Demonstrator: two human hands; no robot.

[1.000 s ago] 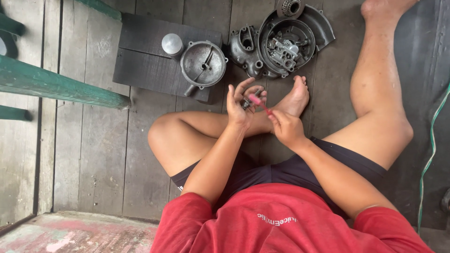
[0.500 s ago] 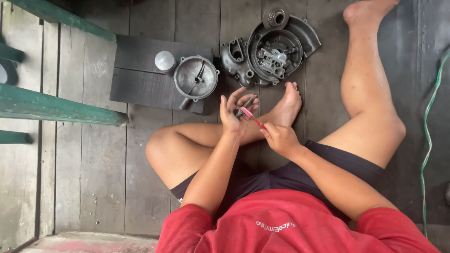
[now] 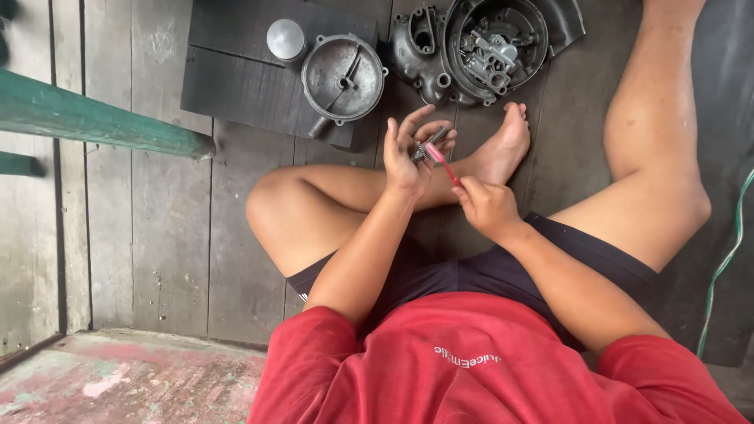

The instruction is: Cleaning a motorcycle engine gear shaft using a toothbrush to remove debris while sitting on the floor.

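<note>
- Sitting on a dark plank floor (image 3: 169,259), a person in a red shirt (image 3: 471,361) and dark shorts (image 3: 503,271) is looking down at both hands, one leg folded in front, the other stretched out to the right.
- Left hand (image 3: 404,157) — fingers (image 3: 400,122) are standing half spread and raised, while the thumb and lower fingers are pinching a small grey metal part (image 3: 428,148); the part is sitting at the fingertips, just above the bare foot (image 3: 499,149).
- Right hand (image 3: 487,206) — fingers are curling shut around the handle of a pink brush (image 3: 441,162), which is angling up and to the left so that its head is touching the small metal part.
- Lying on a dark board (image 3: 236,78) beyond the hands: a round grey metal cover (image 3: 342,78) with a short spout, and a small silver cap-like cylinder (image 3: 285,38) just beside it to the left.
- Resting to the right of the board, near the foot: a dark engine casing (image 3: 440,55) with a round tray of small metal pieces (image 3: 499,47) sitting in it.
- Crossing the left edge: a green painted rail (image 3: 94,122).
- Trailing along the right edge: a green cord (image 3: 726,259).
- Showing at the lower left: a worn slab (image 3: 126,377) with reddish, flaking paint.
</note>
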